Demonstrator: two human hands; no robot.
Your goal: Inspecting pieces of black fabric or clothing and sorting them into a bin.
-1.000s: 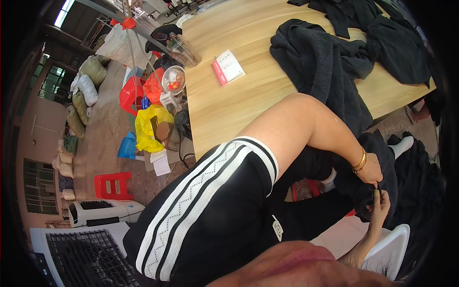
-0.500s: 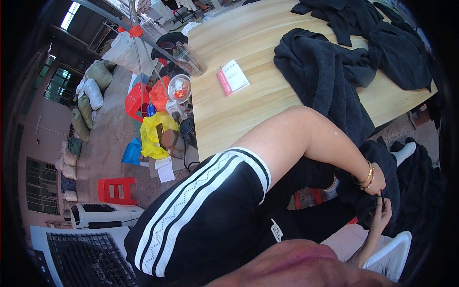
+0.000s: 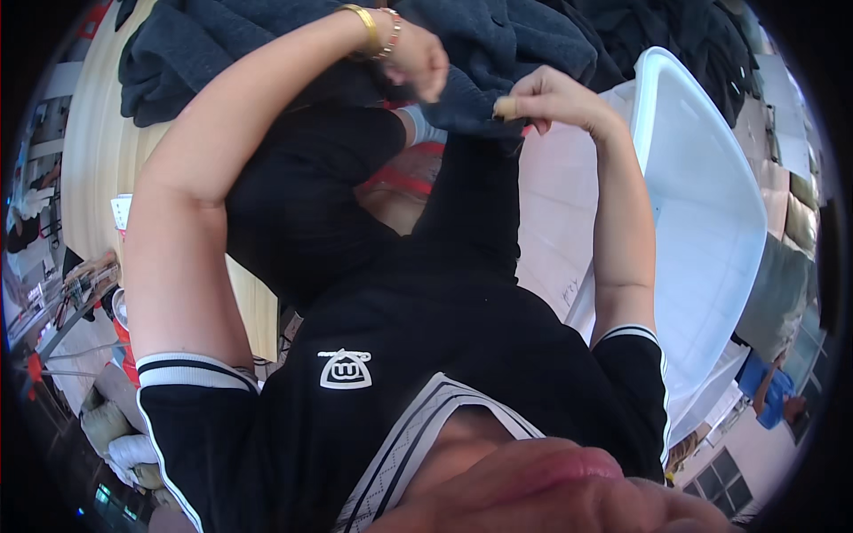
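A dark blue-grey garment [image 3: 471,104], fuzzy in texture, is stretched between my two hands above my lap. On its left side my left hand [image 3: 418,60], with gold bracelets at the wrist, has its fingers curled together at the cloth; they are partly smeared by motion. My right hand [image 3: 560,99] pinches the garment's right end between thumb and fingers. A tan cover [image 3: 506,108] sits on one of its fingertips. Whether a small tool is between the left fingers cannot be made out.
More dark garments [image 3: 187,55] lie over the wooden table [image 3: 93,169] on the left and beyond my hands. A large white plastic tub [image 3: 711,204] stands close to my right arm. Something red [image 3: 400,178] shows between my knees. A person in blue [image 3: 771,391] is far right.
The view has swung round, so the tub now shows fully at right and the table at left. My hands have moved apart, with the garment spread between them.
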